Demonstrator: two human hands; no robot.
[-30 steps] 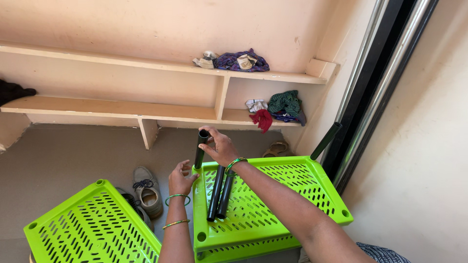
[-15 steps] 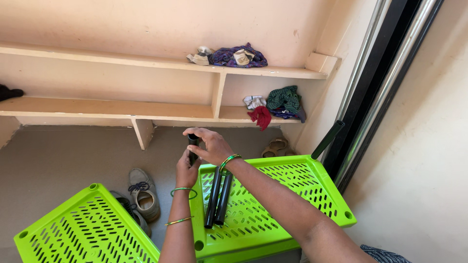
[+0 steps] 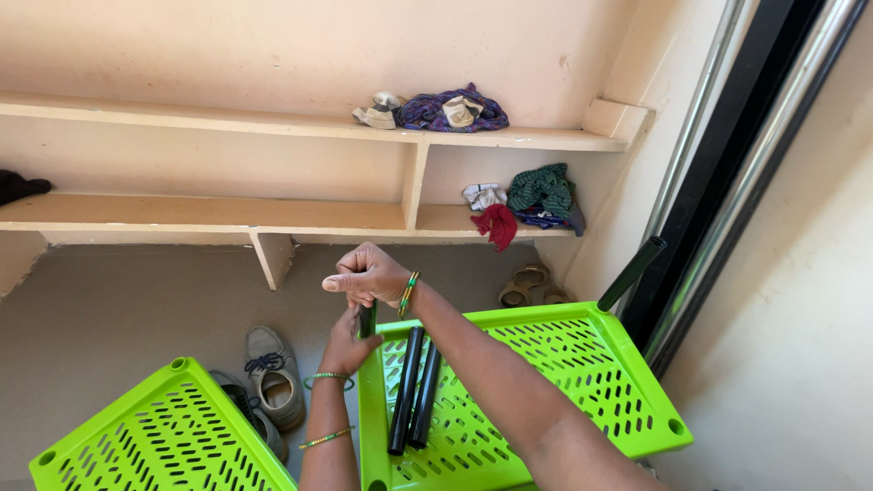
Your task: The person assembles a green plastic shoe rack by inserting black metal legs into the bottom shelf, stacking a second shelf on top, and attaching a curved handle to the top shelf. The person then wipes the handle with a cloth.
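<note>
A black tube is stood upright at the green tray's ten-o'clock corner, gripped below by the left hand; the right hand is fisted over its top.

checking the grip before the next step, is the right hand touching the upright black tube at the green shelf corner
Touching. The head view shows the right hand fisted over the top of the upright black plastic tube, covering its upper end, with no gap.
</note>
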